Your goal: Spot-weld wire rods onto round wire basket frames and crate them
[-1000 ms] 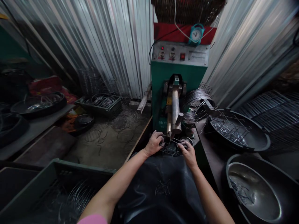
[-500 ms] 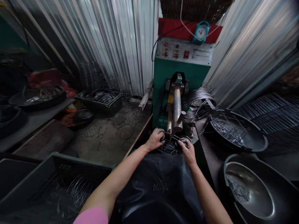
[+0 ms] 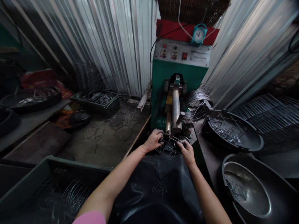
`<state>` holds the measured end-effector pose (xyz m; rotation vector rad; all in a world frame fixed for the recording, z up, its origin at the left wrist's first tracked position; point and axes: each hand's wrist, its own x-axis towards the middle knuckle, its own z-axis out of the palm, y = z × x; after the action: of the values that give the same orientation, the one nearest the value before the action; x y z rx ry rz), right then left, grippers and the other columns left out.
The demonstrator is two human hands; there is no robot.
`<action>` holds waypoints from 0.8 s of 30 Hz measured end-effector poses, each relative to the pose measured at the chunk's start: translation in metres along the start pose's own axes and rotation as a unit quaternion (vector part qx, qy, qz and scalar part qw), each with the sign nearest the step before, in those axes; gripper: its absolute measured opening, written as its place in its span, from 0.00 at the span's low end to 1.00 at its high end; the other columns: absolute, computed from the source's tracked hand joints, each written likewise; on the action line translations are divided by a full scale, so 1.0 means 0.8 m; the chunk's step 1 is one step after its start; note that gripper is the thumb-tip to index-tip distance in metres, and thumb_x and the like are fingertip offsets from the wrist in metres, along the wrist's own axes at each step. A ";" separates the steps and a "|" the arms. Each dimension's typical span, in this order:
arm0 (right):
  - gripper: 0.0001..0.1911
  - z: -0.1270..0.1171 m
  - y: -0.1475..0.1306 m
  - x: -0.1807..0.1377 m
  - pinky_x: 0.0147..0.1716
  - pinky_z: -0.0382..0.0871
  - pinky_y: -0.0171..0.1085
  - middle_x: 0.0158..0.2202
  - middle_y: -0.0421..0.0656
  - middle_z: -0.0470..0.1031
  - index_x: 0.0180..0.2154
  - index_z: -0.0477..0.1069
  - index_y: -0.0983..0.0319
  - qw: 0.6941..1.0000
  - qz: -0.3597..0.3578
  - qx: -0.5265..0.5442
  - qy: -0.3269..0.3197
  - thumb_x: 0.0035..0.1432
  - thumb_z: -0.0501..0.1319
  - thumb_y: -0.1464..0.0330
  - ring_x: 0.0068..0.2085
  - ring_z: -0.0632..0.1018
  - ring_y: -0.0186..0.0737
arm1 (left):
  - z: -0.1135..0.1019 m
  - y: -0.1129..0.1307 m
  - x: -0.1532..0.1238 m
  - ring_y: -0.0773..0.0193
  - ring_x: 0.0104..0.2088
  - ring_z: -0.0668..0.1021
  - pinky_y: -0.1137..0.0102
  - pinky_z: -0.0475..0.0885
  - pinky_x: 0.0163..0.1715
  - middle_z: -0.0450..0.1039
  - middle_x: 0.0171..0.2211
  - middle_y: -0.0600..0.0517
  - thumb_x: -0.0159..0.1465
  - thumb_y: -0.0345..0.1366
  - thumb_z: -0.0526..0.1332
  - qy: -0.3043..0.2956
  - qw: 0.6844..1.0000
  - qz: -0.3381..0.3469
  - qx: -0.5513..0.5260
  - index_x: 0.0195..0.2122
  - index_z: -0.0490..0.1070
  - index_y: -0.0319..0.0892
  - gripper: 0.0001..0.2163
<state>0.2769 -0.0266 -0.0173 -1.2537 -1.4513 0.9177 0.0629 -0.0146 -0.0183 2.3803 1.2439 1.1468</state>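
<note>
My left hand point(image 3: 153, 141) is closed in a pinch on a thin metal wire, left of the electrode tips of a green spot-welding machine point(image 3: 158, 90). On the right, my right hand point(image 3: 187, 151) pinches thin wires point(image 3: 175, 139) that run toward the same tips. The upper electrode arm point(image 3: 176, 105) points down between my hands. Just below them lies a curved wire frame point(image 3: 166, 152), partly hidden. Whether the electrodes touch the wire is too small to tell. A dark apron point(image 3: 137, 199) covers my lap, with a small pile of short wire pieces point(image 3: 160, 186) on it.
A wire coil point(image 3: 198, 96) hangs right of the machine. Dark pans point(image 3: 259, 144) with wire pieces and a metal bowl point(image 3: 266, 186) stand at right. A green crate point(image 3: 50, 161) with bent wires is at left. Loose wires point(image 3: 95, 146) litter the floor.
The camera view has shifted slightly, moving the surroundings a little to the left. Both hands keep their pinch by the electrode tips, with hardly any movement.
</note>
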 end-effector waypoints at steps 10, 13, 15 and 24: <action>0.13 -0.050 0.046 -0.015 0.37 0.66 0.39 0.36 0.44 0.75 0.30 0.71 0.61 0.998 0.028 0.036 -0.030 0.47 0.63 0.59 0.37 0.73 0.42 | -0.001 -0.005 -0.010 0.56 0.50 0.69 0.52 0.54 0.57 0.66 0.47 0.45 0.51 0.30 0.64 0.022 0.999 0.018 0.040 0.33 0.64 0.41 0.10; 0.13 -0.057 0.058 -0.021 0.39 0.66 0.40 0.33 0.43 0.75 0.30 0.72 0.61 0.998 0.035 0.038 -0.030 0.47 0.63 0.58 0.36 0.74 0.42 | 0.006 0.013 -0.036 0.51 0.55 0.65 0.48 0.52 0.57 0.61 0.53 0.41 0.52 0.32 0.64 0.099 0.990 0.001 0.104 0.44 0.63 0.42 0.18; 0.14 -0.054 0.060 -0.021 0.40 0.65 0.40 0.32 0.43 0.75 0.32 0.73 0.61 0.998 0.030 0.044 -0.025 0.47 0.62 0.58 0.37 0.73 0.42 | 0.022 0.032 -0.059 0.51 0.55 0.65 0.48 0.55 0.56 0.61 0.52 0.42 0.53 0.32 0.63 0.164 0.979 -0.010 0.121 0.48 0.61 0.43 0.20; 0.13 -0.041 0.057 -0.045 0.41 0.65 0.39 0.31 0.42 0.74 0.31 0.73 0.62 0.997 0.026 0.075 -0.006 0.49 0.61 0.59 0.37 0.73 0.41 | 0.103 0.101 -0.093 0.51 0.54 0.65 0.53 0.64 0.52 0.57 0.52 0.42 0.53 0.33 0.65 0.200 0.962 -0.184 0.037 0.50 0.61 0.42 0.24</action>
<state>0.3198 -0.0548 -0.0598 -1.1815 -1.3386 1.0501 0.1460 -0.1094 -0.0725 1.8941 1.7905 1.5139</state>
